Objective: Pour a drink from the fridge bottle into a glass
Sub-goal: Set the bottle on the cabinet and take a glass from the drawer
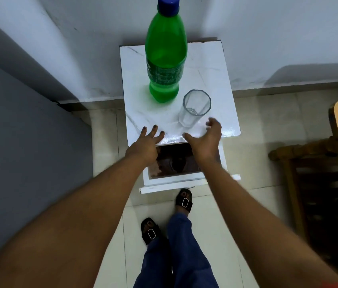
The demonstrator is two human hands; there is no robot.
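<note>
Bottle (165, 57) stands capped at the far left of my little table (222, 80), empty glass (195, 107) near right; both hands, left (146, 143) and right (205, 140), are loose and holding nothing, ready to reach.

White stand (209, 65) bears green bottle (165, 59) and glass (195, 108).

A: Positions?
B: bottle (165, 59) upright on table (222, 80), far-left. glass (195, 108) just right of it, nearer.
A: Hands?
B: left hand (146, 145), right hand (205, 140) at table's near edge, near glass.
</note>
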